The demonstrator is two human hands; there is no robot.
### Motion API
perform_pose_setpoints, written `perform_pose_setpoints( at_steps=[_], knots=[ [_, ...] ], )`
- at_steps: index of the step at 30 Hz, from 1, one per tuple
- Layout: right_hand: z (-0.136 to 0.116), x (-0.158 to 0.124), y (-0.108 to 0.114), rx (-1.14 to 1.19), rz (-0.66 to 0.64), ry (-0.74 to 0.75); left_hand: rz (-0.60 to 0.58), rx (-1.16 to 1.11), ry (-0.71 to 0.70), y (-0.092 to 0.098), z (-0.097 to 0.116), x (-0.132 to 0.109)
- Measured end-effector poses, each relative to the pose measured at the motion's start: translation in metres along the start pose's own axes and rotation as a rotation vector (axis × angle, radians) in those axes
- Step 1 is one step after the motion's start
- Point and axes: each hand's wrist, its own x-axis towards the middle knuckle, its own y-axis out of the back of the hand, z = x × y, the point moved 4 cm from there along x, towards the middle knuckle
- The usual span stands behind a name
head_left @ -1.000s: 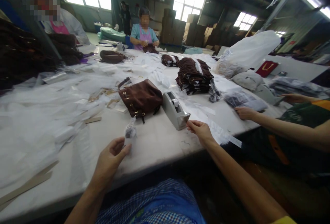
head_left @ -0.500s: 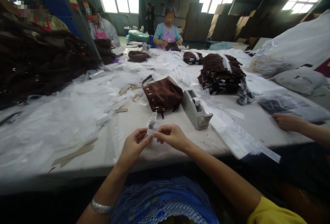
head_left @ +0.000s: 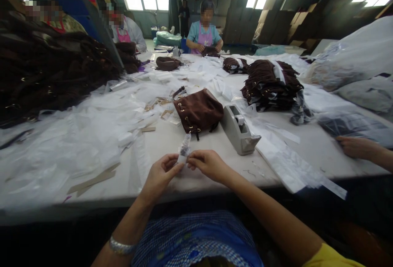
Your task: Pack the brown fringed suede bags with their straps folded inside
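Observation:
Between my hands, near the table's front edge, is a small clear plastic wrapping (head_left: pixel 184 146) with something dark inside and a white lower part. My left hand (head_left: pixel 164 171) pinches its lower end between thumb and fingers. My right hand (head_left: pixel 207 164) is closed at its right side, fingertips pressed together on the edge of the plastic. Just beyond lies a brown drawstring bag (head_left: pixel 201 110) with gold eyelets, its gathered mouth toward the left and front. A grey tape dispenser (head_left: pixel 241 132) stands to the right of the bag.
White plastic sheets (head_left: pixel 76 144) cover the left. Brown bags pile up at far left (head_left: pixel 52 74); a fringed brown stack (head_left: pixel 272 82) sits back right. Flat plastic sleeves (head_left: pixel 285 160) lie right. Another person's hand (head_left: pixel 359 148) touches a bagged item. A co-worker (head_left: pixel 204 33) works opposite.
The whole view has shifted slightly, so things appear a little farther right. My hands stay together at the small plastic wrapping, with the right fingers slightly shifted along its edge.

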Motion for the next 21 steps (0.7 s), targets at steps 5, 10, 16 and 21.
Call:
perform_pose_setpoints(
  at_steps=[5, 10, 16, 21],
  knots=[
    [-0.006, -0.002, -0.009, -0.074, 0.155, 0.029, -0.014, -0.022, -0.017, -0.003, 0.001, -0.002],
    [0.002, 0.002, -0.02, 0.086, 0.188, -0.087, 0.071, 0.086, -0.079, 0.004, 0.003, -0.001],
    [0.011, 0.01, -0.027, 0.115, 0.176, -0.177, 0.022, 0.067, -0.047, 0.002, 0.005, -0.004],
    [0.015, 0.011, -0.029, 0.256, 0.146, -0.194, 0.002, 0.018, 0.008, 0.0, 0.001, -0.006]
  ],
)
